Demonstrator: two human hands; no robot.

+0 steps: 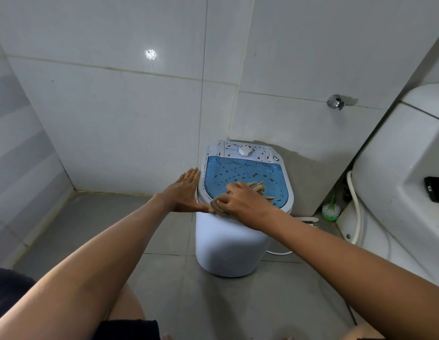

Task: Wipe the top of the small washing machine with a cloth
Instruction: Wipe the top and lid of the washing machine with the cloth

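Note:
A small white washing machine (228,246) stands on the grey floor against the tiled wall. Its blue see-through lid (243,171) and white control panel with a round dial (245,150) are speckled with brown bits. My right hand (243,204) presses a beige cloth (257,188) onto the near part of the lid, fingers closed over the cloth. My left hand (185,192) lies flat and open against the machine's left edge, thumb near the cloth's lower corner.
A white toilet (395,187) fills the right side, with a black object (435,191) on it. A green toilet brush (331,209) and white hose (356,207) sit between toilet and machine. A chrome tap (335,102) sticks out of the wall. My knees show below.

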